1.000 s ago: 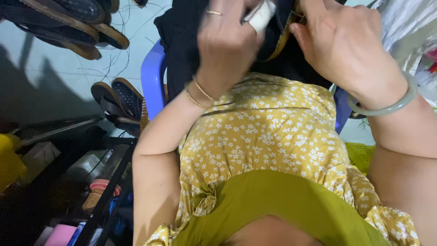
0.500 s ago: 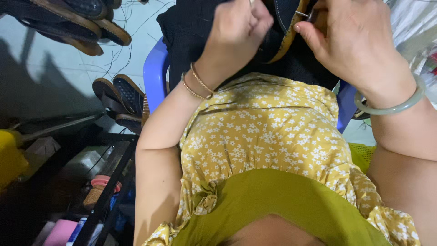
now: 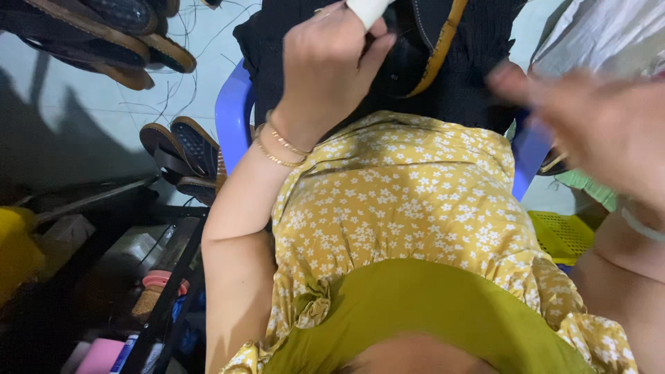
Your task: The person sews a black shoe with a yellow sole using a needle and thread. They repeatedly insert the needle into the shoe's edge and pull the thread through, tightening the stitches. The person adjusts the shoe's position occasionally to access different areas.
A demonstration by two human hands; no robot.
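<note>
The left hand point(image 3: 325, 69) is curled closed around a small white piece point(image 3: 367, 10) that sticks out above its fingers, held against the black garment point(image 3: 471, 76) with a tan strap point(image 3: 436, 52) on the lap. The right hand point(image 3: 596, 131) is blurred, apart to the right; its grip cannot be told.

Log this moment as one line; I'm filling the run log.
left hand: grips white piece | right hand: blurred, empty | black fabric on lap

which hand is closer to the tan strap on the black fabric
Left. The left hand is fisted right beside the tan strap, gripping a white piece. The right hand is blurred, farther off to its right.
</note>
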